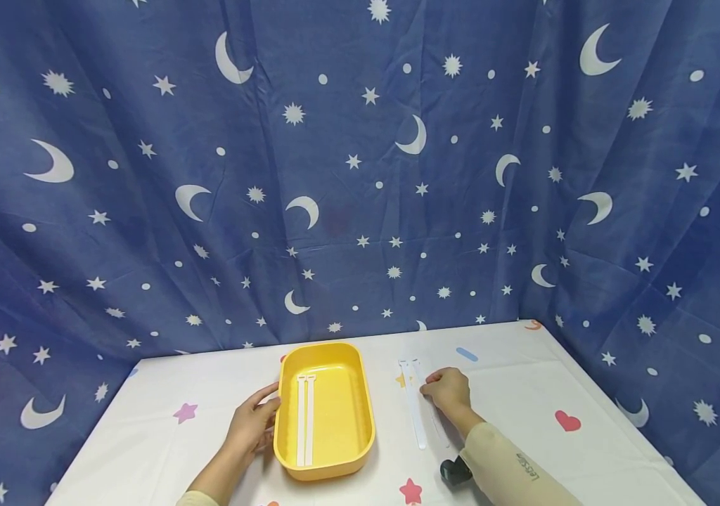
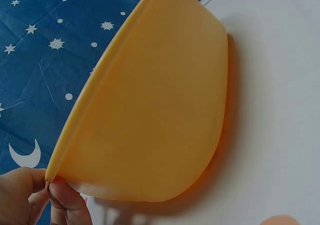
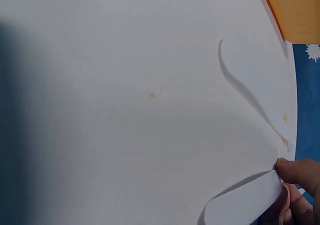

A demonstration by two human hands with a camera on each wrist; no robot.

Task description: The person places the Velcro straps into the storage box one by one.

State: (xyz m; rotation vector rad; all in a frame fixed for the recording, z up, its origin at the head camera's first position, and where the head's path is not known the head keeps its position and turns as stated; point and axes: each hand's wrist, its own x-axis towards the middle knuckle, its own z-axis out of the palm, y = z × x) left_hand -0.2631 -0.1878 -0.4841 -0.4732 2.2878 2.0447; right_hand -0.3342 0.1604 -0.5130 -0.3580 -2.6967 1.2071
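Left side: the left hand (image 1: 252,425) grips the rim of the yellow oval plastic tray (image 1: 357,393), blocking that flank.
Middle lane: bare white cloth-covered table (image 1: 512,393) between tray and white plastic strips (image 1: 415,411) is narrow.
Right side: the right hand (image 1: 448,390) pinches a strip; open table beyond it.
Back: blue star-and-moon curtain (image 1: 360,176) walls the far edge.

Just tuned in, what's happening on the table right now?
A person works at a white table. The left hand grips the rim of a yellow tray, which already has two white strips lying side by side in it. The right hand pinches the end of another white strip on the table beside the tray, one end lifting off the cloth. One more strip lies next to it.
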